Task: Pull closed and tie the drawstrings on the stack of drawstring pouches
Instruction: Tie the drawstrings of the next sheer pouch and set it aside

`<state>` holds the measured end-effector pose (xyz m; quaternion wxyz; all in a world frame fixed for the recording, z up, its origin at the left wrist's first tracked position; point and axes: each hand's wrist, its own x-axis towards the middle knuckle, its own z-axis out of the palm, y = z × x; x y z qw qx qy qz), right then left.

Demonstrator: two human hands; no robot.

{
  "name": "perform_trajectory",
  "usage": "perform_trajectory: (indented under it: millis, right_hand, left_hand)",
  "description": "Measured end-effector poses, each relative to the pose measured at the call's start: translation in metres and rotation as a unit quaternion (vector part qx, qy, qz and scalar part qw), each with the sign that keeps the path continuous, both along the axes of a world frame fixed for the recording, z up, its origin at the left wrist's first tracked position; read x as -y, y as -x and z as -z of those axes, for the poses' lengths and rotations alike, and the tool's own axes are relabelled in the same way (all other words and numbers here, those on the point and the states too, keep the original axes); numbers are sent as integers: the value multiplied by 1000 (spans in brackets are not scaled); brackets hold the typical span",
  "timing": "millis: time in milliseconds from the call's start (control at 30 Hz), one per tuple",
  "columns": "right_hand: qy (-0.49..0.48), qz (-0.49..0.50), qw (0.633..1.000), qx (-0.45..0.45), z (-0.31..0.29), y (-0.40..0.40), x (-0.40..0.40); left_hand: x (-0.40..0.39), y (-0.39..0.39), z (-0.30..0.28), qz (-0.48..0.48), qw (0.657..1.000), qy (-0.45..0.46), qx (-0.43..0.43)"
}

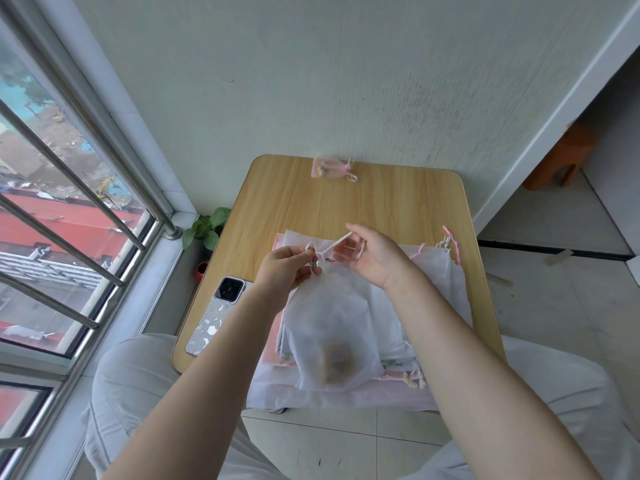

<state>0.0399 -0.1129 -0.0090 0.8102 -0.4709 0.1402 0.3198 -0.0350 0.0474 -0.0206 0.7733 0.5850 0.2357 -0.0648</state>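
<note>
A sheer white drawstring pouch (329,327) with a brownish object inside lies on top of a stack of white and pink pouches (433,271) on the small wooden table (381,199). Its neck is gathered under my hands. My left hand (287,268) pinches the white drawstring (320,258) at the gathered neck. My right hand (374,254) holds another strand of the same cord, stretched up and to the right between its fingers. Loose pink and white cord ends (450,242) stick out at the stack's right side.
A small pink pouch (330,168), tied, lies at the table's far edge against the wall. A phone (218,313) lies at the table's left edge. A potted plant (206,230) stands on the floor by the window. My knees are under the table.
</note>
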Motion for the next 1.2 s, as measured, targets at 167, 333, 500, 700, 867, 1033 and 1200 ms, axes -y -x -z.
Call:
perform_trajectory:
  millis: [167,333,500,700,867,1033,1200]
  right_hand:
    - [-81,56,995,-18,-10,1,1]
    - [252,-65,957,127,-12,-1,4]
    - [516,-287,738,328,-21,10,-5]
    - [529,-376,678,345,-24,12,-9]
    - [514,-366,690,354,-25,9,-4]
    - [517,-369,684,358,-25,7,0]
    - [496,-377,698,353,-29,10,-4]
  left_hand:
    - [3,-1,2,-22,998,-49,-16]
    - [-3,2,4,-93,987,-121,-57]
    - [2,6,2,-68,984,-146,-70]
    - [-10,3,1,-77,970,-214,-85]
    - [-13,6,3,-66,940,-320,-99]
    - [-16,7,-3,35,897,-432,-86]
    - [2,-5,-15,164,923,-347,20]
